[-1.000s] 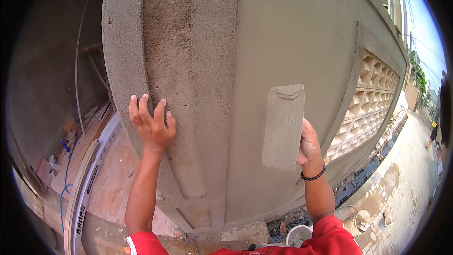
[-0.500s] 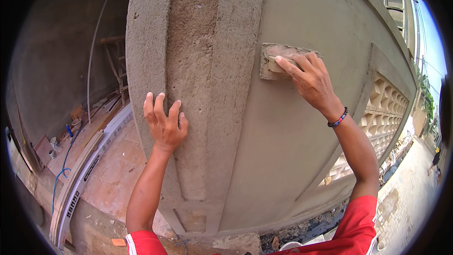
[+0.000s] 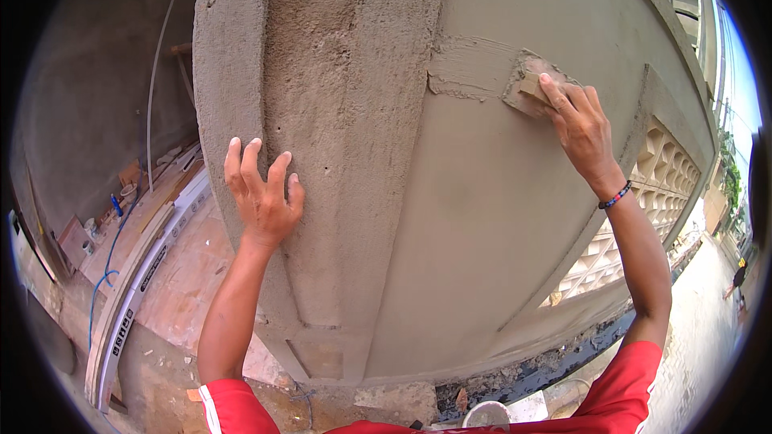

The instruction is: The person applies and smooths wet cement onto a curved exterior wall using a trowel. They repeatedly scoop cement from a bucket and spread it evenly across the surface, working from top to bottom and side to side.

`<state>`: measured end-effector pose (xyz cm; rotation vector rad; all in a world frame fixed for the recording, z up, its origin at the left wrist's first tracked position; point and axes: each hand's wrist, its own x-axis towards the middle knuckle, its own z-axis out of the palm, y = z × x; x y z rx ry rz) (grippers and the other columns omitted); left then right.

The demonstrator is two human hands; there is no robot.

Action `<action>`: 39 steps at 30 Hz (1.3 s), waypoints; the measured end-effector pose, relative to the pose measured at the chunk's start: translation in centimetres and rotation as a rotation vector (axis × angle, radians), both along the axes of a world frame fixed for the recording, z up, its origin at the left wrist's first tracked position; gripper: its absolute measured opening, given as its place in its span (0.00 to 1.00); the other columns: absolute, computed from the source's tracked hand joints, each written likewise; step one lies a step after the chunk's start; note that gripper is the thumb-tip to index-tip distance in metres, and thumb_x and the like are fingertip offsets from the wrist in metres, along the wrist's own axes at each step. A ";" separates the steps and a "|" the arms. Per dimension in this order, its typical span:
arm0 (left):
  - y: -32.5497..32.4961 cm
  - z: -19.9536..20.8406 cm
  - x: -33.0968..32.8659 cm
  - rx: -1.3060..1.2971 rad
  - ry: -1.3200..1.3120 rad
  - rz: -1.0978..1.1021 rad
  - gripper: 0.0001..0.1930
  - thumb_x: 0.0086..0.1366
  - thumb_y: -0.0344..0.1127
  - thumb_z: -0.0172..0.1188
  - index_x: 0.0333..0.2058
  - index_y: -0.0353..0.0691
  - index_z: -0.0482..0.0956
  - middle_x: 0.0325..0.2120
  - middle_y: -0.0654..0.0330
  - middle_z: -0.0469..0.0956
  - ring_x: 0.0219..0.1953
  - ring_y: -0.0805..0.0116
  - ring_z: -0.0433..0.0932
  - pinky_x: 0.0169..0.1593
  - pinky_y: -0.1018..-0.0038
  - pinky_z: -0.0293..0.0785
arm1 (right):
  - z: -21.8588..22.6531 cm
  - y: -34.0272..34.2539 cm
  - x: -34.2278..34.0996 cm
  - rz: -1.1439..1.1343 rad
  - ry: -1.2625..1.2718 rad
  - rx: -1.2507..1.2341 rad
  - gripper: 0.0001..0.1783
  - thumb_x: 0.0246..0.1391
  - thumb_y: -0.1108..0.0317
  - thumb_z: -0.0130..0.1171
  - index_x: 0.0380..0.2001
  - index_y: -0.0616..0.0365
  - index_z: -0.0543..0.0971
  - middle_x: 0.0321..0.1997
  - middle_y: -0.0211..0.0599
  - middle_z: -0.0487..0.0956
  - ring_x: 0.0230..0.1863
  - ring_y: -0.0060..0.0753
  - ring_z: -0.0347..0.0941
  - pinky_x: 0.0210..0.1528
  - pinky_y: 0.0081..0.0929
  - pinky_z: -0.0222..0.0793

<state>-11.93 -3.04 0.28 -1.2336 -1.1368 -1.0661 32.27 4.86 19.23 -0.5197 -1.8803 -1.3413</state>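
Observation:
My right hand (image 3: 585,130) grips the handle of a mortar-caked plastering float (image 3: 531,86), its face against the smooth grey wall (image 3: 482,201). From the pillar's edge to the float runs a ridged band of wet mortar (image 3: 470,67). On the left, my left hand (image 3: 268,199) is held with fingers spread and bent, its fingertips at the rough cement pillar (image 3: 346,128); whether they press on it I cannot tell. Nothing is in that hand. A beaded bracelet circles my right wrist.
A pale vent-block panel (image 3: 663,169) is set in the wall at right. Long boards (image 3: 133,305) and a blue hose (image 3: 108,273) lie on the floor at left. A bucket (image 3: 487,414) stands below the wall near a dark wet gutter (image 3: 555,362). A person (image 3: 737,277) is far right.
My right hand has moved the float to the right and tilted it, and a ridged mortar band shows where it was. My left hand stays at the pillar. The view has shifted slightly.

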 end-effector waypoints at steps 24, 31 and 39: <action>-0.2 -0.1 -0.6 0.030 0.003 -0.070 0.18 0.55 0.30 0.63 0.46 0.40 0.78 0.60 0.47 0.61 0.69 0.41 0.52 0.67 0.49 0.54 | -11.2 -2.3 -17.8 0.143 0.585 -0.176 0.42 0.45 0.71 0.66 0.68 0.48 0.69 0.29 0.34 0.65 0.30 0.33 0.66 0.34 0.31 0.71; 0.0 0.2 -0.6 0.055 -0.004 -0.100 0.18 0.55 0.31 0.63 0.46 0.41 0.79 0.59 0.47 0.63 0.68 0.41 0.54 0.67 0.49 0.54 | -32.2 -4.0 -16.5 0.218 0.583 -0.366 0.43 0.41 0.76 0.67 0.66 0.53 0.70 0.30 0.37 0.65 0.31 0.38 0.66 0.34 0.35 0.70; 0.4 -0.2 -1.4 0.051 0.012 -0.071 0.18 0.54 0.31 0.64 0.46 0.41 0.79 0.60 0.47 0.61 0.69 0.41 0.52 0.67 0.49 0.54 | -18.8 -5.8 -14.3 0.421 0.739 -0.267 0.39 0.42 0.78 0.65 0.63 0.56 0.73 0.32 0.37 0.71 0.27 0.33 0.68 0.29 0.30 0.68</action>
